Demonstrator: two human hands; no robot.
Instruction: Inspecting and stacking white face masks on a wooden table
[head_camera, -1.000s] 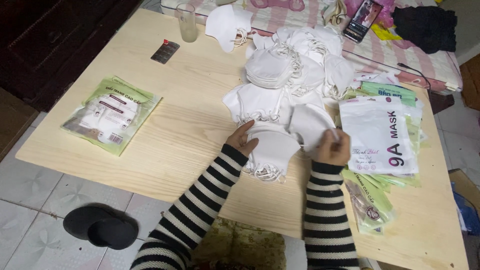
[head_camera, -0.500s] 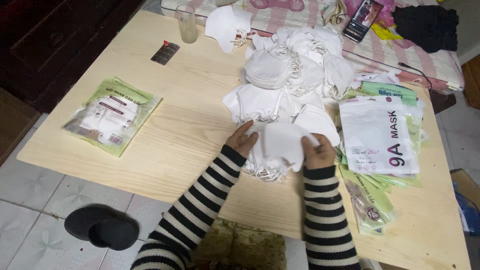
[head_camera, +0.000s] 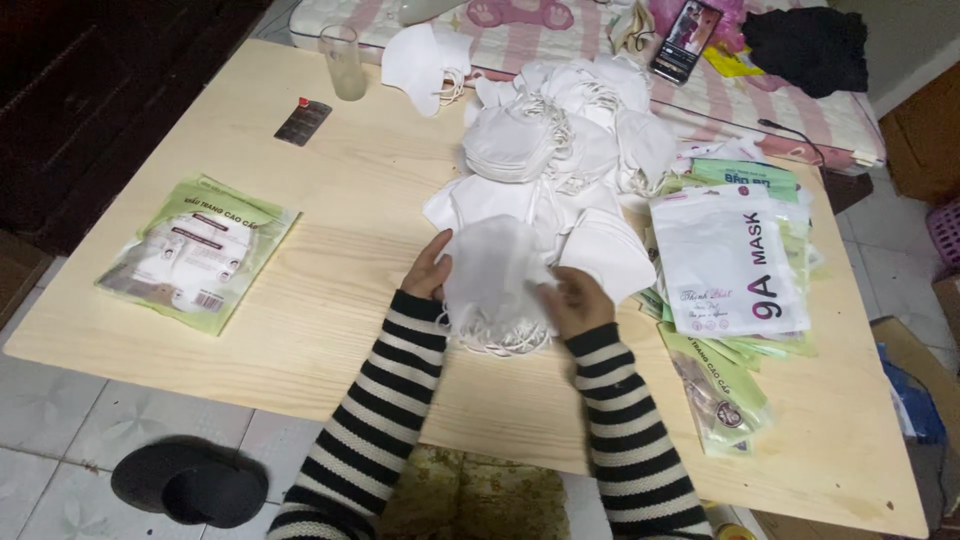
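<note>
A white mask is lying atop a small stack near the table's front edge. The left hand and right hand are pinching its sides; gripping evenly should keep it aligned with the stack.

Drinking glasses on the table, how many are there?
1. The clear drinking glass stands upright near the wooden table's far edge, left of the pile of white masks. Others may hide behind the pile.

Matt white cloth masks, glossy plastic pkts, smooth pale wood table.
</note>
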